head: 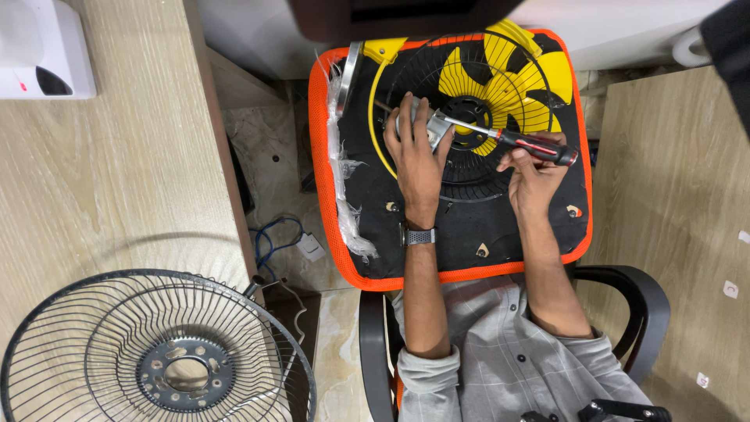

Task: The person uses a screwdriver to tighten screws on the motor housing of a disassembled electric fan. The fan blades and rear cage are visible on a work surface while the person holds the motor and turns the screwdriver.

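Gripping a red-and-black-handled screwdriver with a slim steel shaft (500,137) in the right hand (533,181), fingers closed round the handle. Lying with its long axis running leftward and slightly up, tip meeting a small grey metal bracket (434,127) near the black hub of the yellow plastic fan blade (508,86). Pressing down with the left hand (416,156), nearer the tip, fingers curled over that bracket. Resting apart on the pale wooden table (117,180): a round grey wire fan guard (156,352).

1 head camera (close overhead) facing straight down
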